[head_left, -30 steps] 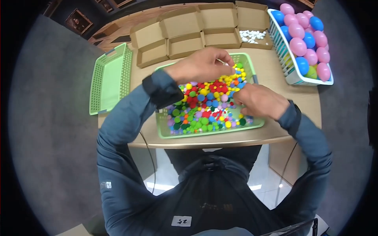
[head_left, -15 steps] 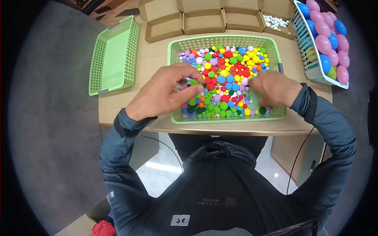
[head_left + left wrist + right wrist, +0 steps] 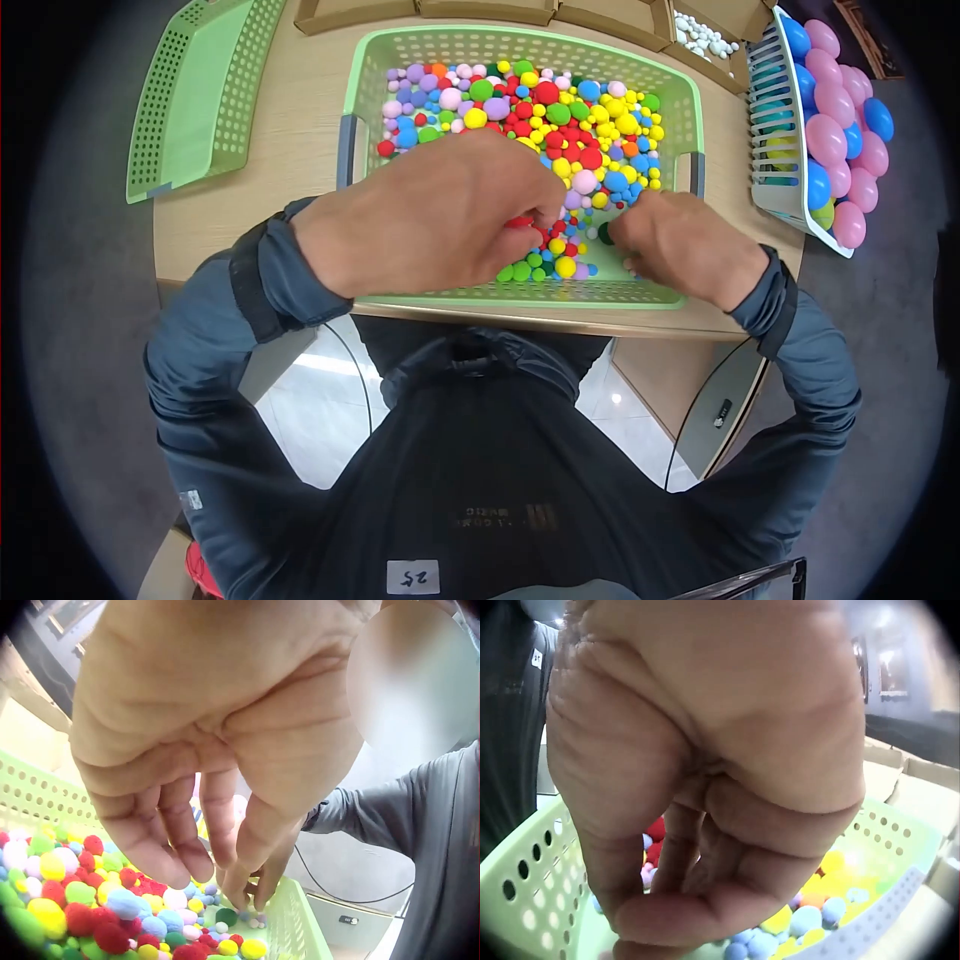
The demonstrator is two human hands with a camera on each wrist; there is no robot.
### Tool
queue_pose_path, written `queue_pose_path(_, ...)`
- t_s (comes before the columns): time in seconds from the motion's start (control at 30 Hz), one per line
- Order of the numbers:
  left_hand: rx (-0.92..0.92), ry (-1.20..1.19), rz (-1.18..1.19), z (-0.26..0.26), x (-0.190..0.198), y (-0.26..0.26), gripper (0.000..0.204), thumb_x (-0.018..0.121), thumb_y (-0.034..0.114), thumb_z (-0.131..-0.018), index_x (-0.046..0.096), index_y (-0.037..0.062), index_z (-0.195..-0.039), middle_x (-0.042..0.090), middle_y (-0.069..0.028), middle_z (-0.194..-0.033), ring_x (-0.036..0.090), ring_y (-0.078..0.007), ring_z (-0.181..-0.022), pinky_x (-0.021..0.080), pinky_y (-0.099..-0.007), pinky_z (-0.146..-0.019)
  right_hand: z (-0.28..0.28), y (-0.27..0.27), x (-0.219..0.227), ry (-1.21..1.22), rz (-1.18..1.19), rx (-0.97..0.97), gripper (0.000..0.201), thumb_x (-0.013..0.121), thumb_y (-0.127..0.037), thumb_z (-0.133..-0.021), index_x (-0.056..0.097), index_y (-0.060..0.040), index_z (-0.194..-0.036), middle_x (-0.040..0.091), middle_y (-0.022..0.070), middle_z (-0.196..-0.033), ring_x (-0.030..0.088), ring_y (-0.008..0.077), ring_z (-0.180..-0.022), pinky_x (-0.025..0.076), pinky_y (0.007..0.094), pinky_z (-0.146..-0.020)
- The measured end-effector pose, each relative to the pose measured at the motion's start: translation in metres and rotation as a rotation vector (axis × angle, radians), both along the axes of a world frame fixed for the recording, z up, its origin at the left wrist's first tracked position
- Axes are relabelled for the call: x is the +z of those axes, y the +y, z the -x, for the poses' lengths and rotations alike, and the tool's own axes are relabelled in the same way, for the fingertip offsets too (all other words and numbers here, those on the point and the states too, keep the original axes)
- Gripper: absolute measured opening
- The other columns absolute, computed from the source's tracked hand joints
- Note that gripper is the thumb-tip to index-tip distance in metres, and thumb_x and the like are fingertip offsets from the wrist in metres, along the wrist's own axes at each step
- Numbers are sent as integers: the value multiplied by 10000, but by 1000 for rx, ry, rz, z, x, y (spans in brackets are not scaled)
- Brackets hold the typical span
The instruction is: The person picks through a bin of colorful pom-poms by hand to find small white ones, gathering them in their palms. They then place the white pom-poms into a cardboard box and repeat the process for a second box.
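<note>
My left hand [image 3: 430, 215] hovers palm down over the front left of a green perforated basket [image 3: 520, 40] filled with coloured pom-poms [image 3: 560, 140]. In the left wrist view its fingers hang loosely bent, thumb close to the index finger, with no pom-pom seen between them. My right hand [image 3: 690, 245] reaches down into the basket's front right corner, fingers curled and tips near the thumb. A dark green pom-pom [image 3: 226, 916] and some tiny pale ones [image 3: 255, 923] lie right by those fingertips. Whether they pinch one I cannot tell.
An unfilled green basket [image 3: 205, 90] stands on the table at the left. Open cardboard boxes [image 3: 610, 18] line the back, one with white pieces [image 3: 705, 38]. To the right is a white basket [image 3: 785, 190] heaped with pink and blue balls [image 3: 828, 138].
My left hand came from the far side of the basket to its front left. The right hand stayed near the right side and dipped at the front corner. The head view shifted.
</note>
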State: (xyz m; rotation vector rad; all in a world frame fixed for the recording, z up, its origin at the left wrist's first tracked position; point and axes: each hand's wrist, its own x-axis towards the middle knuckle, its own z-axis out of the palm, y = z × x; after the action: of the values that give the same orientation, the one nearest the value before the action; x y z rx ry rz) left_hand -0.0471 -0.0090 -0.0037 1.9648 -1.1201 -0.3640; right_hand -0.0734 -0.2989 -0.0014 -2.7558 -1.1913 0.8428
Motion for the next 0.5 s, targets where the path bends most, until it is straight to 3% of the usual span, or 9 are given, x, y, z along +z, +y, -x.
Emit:
queue_pose_path(0.07, -11, -34, -100, 1, 0, -10, 113, 717, 21, -854, 658, 6, -948, 679, -157, -885, 662, -363, -839, 521, -444, -772, 10, 0, -10, -45, 23, 48, 70, 622, -112, -882, 682, -77, -886, 654, 153, -885, 696, 316, -854, 553, 422, -721)
queue_pose_path(0.2, -17, -16, -104, 5, -11, -26, 68, 705, 33, -852, 678, 16, -913, 681, -161, -869, 663, -371, -840, 527, -452, -771, 18, 2, -17, -121, 43, 81, 64, 622, -112, -882, 678, -102, -910, 651, 121, -854, 700, 294, -826, 547, 411, -706)
queue_pose_path(0.4, 20, -15, -261, 0, -21, -57, 82, 701, 44, -813, 702, 35, -895, 688, -174, -873, 673, -379, -862, 533, -477, -750, 26, -5, -31, -163, 11, 144, 204, 610, -92, -876, 667, -96, -1072, 597, 105, -836, 645, 296, -780, 511, 411, -683)
queue_pose_path(0.5, 67, -47, -286, -5, -32, -73, 52, 697, 25, -791, 689, 33, -842, 689, -187, -855, 674, -389, -855, 531, -485, -731, 29, -2, -28, -282, -16, 114, 79, 614, -125, -896, 678, -105, -939, 657, 98, -834, 707, 276, -805, 538, 398, -687)
